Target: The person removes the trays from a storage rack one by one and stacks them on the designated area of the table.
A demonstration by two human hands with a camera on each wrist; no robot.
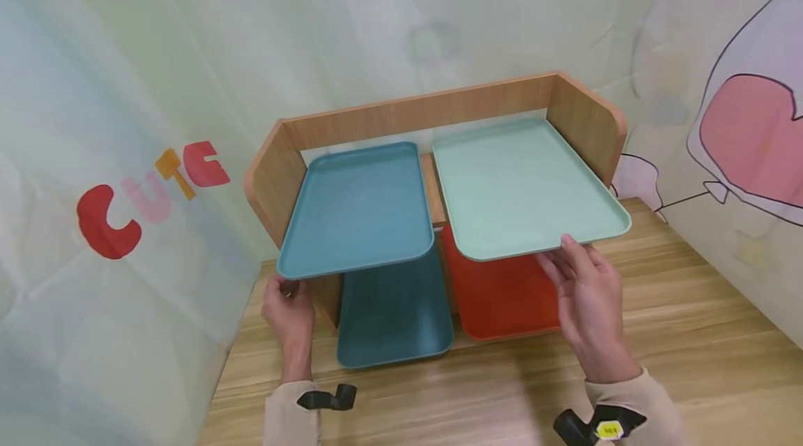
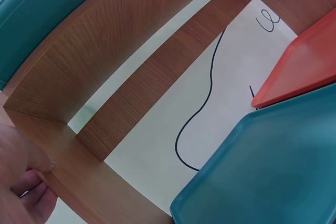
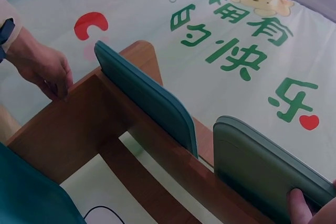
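Here, your right hand (image 1: 590,296) is clamped on the near edge of the pale green tray (image 1: 527,188), at upper right of the wooden shelf (image 1: 420,110). Your left hand (image 1: 290,313) pinches its left panel (image 2: 105,187).

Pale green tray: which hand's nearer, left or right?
Right. The right hand pinches the near edge of the pale green tray; the left hand grips the left side of the wooden shelf, below the upper blue tray.
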